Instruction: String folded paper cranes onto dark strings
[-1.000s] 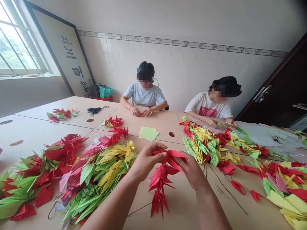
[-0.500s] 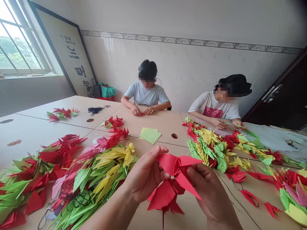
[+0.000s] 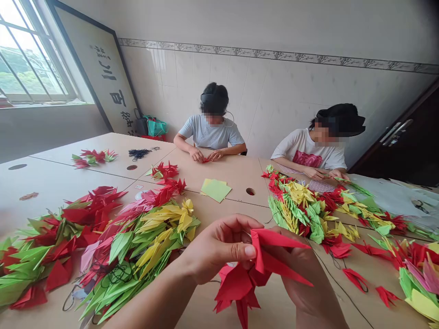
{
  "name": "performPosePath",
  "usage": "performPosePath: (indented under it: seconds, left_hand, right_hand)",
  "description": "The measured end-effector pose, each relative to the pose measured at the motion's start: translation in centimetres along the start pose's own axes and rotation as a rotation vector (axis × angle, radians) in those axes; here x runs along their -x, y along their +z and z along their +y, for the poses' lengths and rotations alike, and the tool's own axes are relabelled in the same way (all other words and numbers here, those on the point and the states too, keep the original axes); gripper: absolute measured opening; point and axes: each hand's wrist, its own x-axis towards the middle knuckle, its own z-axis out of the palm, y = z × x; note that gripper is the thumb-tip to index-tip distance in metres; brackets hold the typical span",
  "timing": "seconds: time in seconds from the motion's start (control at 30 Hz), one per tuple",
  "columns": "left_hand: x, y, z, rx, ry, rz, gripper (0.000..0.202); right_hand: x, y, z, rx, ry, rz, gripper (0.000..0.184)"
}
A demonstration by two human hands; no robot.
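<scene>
A red folded paper piece (image 3: 263, 250) is held between my two hands, above the near part of the table. My left hand (image 3: 222, 249) pinches its left edge, with the thumb in front and the fingers behind. On the other side, my right hand (image 3: 291, 269) is closed around the pointed paper flaps, its fingers partly hidden behind them. More red folded paper (image 3: 236, 285) hangs just below, seemingly joined to the held piece. Whether a string links them is hidden.
Heaps of red, green and yellow folded paper (image 3: 151, 242) lie at left, another long heap (image 3: 308, 205) at right. Green and yellow sheets (image 3: 216, 189) lie ahead. Two people, one in a grey shirt (image 3: 209, 135), one in white (image 3: 298, 151), work across the table (image 3: 233, 164).
My left fingers have closed over the paper's left side, folding its upper left flap in. The red paper has turned and shifted slightly right. The view has shifted a little.
</scene>
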Motion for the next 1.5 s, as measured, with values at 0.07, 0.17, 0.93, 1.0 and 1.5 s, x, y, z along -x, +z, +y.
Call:
performPosePath:
  seconds: [0.07, 0.17, 0.93, 1.0, 1.5]
  left_hand:
    - [0.0, 0.0, 0.1, -0.099, 0.028, 0.043, 0.028]
    - [0.0, 0.2, 0.2, -0.141, 0.077, 0.091, 0.025]
    - [0.7, 1.4, -0.4, -0.177, 0.149, 0.034, 0.034]
    - [1.0, 1.5, -0.3, -0.198, 0.158, 0.01, 0.031]
    - [1.4, 2.3, -0.9, -0.358, 0.373, 0.04, 0.025]
  right_hand:
    - [0.0, 0.0, 0.0, 0.048, -0.015, -0.009, 0.031]
    - [0.0, 0.0, 0.0, 0.051, -0.051, -0.056, 0.031]
    - [1.1, 2.7, -0.2, 0.041, -0.083, 0.125, 0.044]
    - [1.4, 2.7, -0.4, 0.017, -0.058, 0.102, 0.044]
    - [2.6, 2.8, 0.1, 0.525, -0.502, 0.338, 0.038]
